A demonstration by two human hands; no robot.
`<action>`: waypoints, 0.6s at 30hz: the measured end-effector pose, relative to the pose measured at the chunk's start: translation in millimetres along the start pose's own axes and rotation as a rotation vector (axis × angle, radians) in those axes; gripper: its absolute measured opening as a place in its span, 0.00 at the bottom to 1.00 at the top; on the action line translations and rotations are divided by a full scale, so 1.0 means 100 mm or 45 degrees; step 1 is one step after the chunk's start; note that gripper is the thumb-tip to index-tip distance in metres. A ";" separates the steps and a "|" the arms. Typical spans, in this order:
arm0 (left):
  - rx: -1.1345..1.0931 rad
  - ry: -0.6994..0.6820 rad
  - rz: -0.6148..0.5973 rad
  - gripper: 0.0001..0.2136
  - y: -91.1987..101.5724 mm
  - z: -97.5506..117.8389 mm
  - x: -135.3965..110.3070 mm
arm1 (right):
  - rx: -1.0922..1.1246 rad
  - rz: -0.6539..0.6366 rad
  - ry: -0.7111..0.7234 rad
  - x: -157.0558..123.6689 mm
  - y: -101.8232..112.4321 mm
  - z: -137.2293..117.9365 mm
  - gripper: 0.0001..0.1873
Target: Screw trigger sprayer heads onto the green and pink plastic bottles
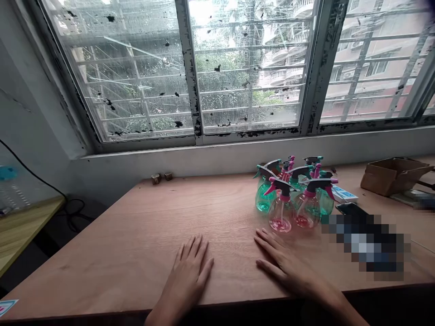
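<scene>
My left hand (189, 274) lies flat on the wooden table (112, 253), palm down, with nothing in it. Flat on the same tabletop rests my right hand (280, 262), its fingers stretched out and pointing to the left and away from me. Just beyond the right hand stands a cluster of several spray bottles. A clear bottle with a pink trigger (281, 213) and another pink-trigger bottle (307, 210) are in front. Behind them are green bottles, one of them a green spray bottle (263, 195) at the left. The rear bottles are partly hidden.
Right of the bottles lie a phone (351, 209), partly pixelated, and a blue-and-white box (344, 194). An open cardboard box (384, 179) stands at the back right. Two small brown blocks (156, 179) sit by the wall under the window. A black cable (34, 172) hangs at the left.
</scene>
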State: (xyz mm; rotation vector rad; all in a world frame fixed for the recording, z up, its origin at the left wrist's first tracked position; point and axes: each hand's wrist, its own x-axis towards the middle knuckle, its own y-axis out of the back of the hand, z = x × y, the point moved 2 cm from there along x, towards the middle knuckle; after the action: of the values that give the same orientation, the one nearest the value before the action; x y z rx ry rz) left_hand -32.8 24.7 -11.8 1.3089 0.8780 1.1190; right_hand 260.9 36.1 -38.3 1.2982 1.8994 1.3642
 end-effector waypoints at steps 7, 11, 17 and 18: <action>0.004 -0.032 0.021 0.25 0.01 0.01 0.01 | 0.070 -0.026 -0.018 0.02 0.09 -0.05 0.38; 0.000 -0.051 0.054 0.24 -0.01 -0.02 0.01 | 0.074 0.003 -0.005 0.01 0.08 -0.05 0.37; -0.007 -0.047 0.054 0.25 -0.02 -0.02 0.01 | 0.087 0.018 -0.010 0.01 0.09 -0.05 0.36; -0.008 -0.048 0.050 0.25 -0.02 -0.02 0.00 | 0.086 0.012 -0.012 0.01 0.10 -0.06 0.36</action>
State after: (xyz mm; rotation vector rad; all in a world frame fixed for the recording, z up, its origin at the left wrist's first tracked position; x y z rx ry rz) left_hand -34.4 25.9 -13.8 1.3426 0.8236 1.1235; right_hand 260.3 34.5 -27.3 1.3447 1.9506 1.3065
